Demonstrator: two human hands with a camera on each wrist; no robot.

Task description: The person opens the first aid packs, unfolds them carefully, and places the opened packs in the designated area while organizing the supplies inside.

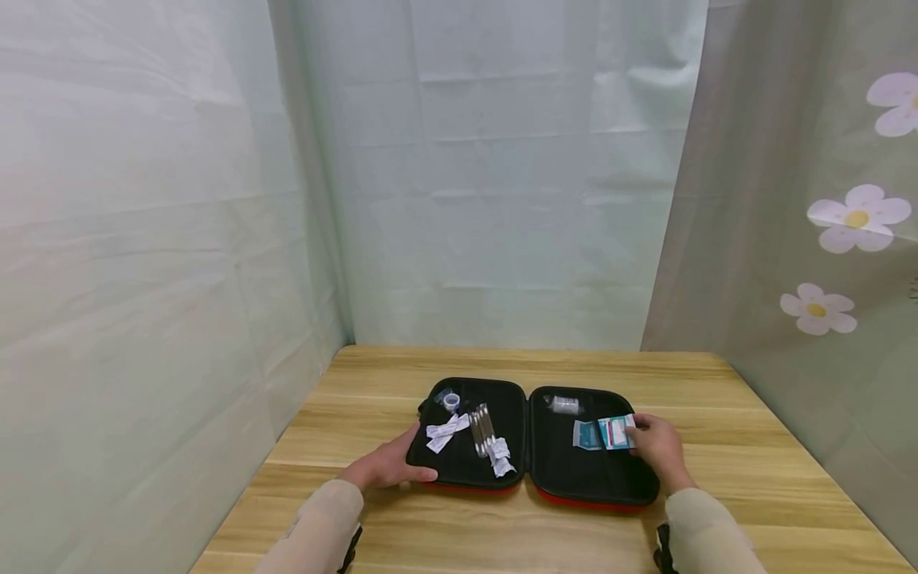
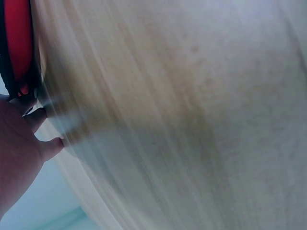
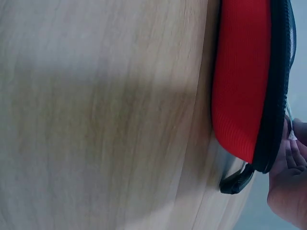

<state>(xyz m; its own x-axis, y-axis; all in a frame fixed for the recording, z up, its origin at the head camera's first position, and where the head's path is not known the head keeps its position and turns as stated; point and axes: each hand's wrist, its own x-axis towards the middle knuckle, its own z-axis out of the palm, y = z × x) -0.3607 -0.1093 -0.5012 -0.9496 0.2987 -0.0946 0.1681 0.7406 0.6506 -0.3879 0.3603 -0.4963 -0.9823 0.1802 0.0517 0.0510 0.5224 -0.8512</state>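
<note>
A red zip case with a black lining (image 1: 459, 470) lies unfolded flat on the table. At its left side my left hand (image 1: 393, 462) rests against the edge, thumb stretched along the front corner. In the left wrist view, the fingers of the left hand (image 2: 19, 143) touch the zip edge. My right hand (image 1: 656, 446) pinches a white and teal packet (image 1: 615, 433) over the right half. A second teal packet (image 1: 586, 435) lies beside it, partly overlapped. In the right wrist view, the right hand (image 3: 288, 177) shows beyond the red shell (image 3: 242, 81).
The left half holds a white tape roll (image 1: 451, 402), white paper strips (image 1: 446, 431), a bundle of thin sticks (image 1: 482, 430) and a crumpled white packet (image 1: 500, 458). A clear-wrapped white roll (image 1: 565, 405) sits in the right half. Curtains (image 1: 502, 199) surround the wooden table (image 1: 574, 550).
</note>
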